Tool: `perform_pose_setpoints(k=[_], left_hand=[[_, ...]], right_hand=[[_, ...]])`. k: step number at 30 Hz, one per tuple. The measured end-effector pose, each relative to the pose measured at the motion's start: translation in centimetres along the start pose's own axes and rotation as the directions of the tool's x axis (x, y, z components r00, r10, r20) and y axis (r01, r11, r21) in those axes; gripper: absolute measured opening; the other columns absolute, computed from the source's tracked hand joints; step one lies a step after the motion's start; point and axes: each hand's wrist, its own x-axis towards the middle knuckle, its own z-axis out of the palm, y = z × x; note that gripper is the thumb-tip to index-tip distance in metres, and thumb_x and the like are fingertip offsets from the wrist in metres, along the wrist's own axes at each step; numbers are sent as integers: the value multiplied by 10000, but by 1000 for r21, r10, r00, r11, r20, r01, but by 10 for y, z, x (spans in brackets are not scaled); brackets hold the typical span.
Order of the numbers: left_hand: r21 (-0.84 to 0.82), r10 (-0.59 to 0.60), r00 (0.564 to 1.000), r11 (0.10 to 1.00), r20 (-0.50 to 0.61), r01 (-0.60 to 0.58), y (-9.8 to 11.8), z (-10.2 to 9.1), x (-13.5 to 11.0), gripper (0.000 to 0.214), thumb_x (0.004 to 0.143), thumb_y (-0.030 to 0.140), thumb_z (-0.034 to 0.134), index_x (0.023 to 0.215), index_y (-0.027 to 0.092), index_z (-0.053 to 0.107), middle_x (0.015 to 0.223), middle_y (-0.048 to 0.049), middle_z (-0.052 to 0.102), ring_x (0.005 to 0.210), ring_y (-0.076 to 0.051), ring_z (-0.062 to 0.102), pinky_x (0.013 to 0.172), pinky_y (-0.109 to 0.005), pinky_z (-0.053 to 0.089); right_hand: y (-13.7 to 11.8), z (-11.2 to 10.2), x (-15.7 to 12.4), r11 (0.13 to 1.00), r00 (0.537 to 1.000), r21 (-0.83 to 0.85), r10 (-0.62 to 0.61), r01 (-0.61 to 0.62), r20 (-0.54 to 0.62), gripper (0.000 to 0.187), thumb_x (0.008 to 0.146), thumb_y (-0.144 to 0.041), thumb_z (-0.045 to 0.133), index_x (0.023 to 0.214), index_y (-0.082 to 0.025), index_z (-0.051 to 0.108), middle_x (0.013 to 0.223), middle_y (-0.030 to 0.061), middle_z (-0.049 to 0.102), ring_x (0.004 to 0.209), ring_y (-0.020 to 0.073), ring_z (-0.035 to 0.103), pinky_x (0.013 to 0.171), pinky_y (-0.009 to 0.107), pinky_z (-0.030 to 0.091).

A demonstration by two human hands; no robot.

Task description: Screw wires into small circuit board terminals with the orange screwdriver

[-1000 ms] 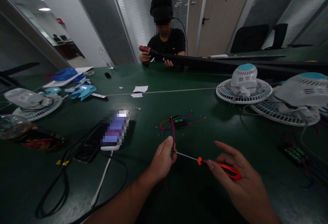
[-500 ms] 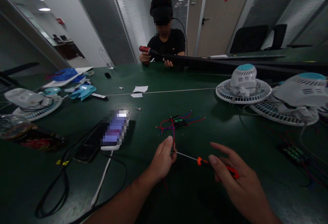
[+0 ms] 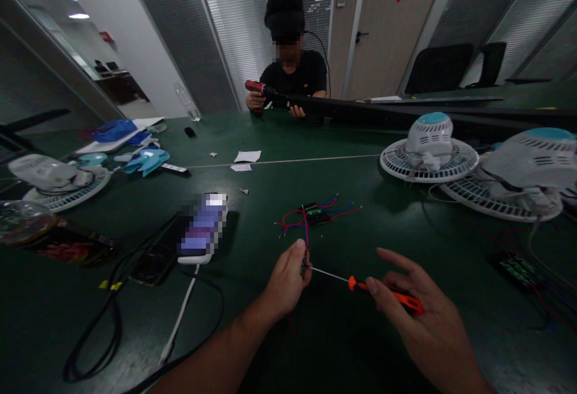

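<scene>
My left hand pinches a small green circuit board, mostly hidden by the fingers, with red and blue wires rising from it. A screwdriver with an orange and black handle reaches its thin shaft to the board's right side. Around that handle, my right hand has its thumb against the near side, while the index finger stretches out above. Just beyond my left hand, more circuit boards with red and blue wires lie on the green table.
A lit phone on a white cable, a dark phone and a bottle lie at left. Fan parts stand at right, near another wired board. Across the table, a person holds a red power tool.
The fingers of my right hand have shifted slightly on the screwdriver handle, and the handle has turned a little. My left hand and the board stay in place.
</scene>
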Motion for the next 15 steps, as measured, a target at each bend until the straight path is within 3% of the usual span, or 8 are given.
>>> perform_pose_setpoints(k=[10, 15], left_hand=[[5, 9, 1000, 1000, -22, -9, 3, 2, -1, 574, 717, 750, 498, 667, 178, 483, 508, 70, 404, 403, -52, 348, 386, -183, 253], [13, 4, 1000, 1000, -27, -4, 1, 1, -1, 573, 722, 746, 493, 659, 176, 482, 508, 67, 409, 400, -50, 347, 385, -182, 244]], right_hand=[[4, 1, 0, 999, 999, 38, -28, 29, -16, 423, 853, -394, 576, 1199, -159, 520, 691, 6, 684, 574, 157, 663, 507, 240, 517], [-1, 0, -1, 994, 994, 67, 84, -89, 67, 476, 903, -489, 483, 1247, -162, 526, 534, -41, 621, 438, 141, 592, 412, 233, 458]])
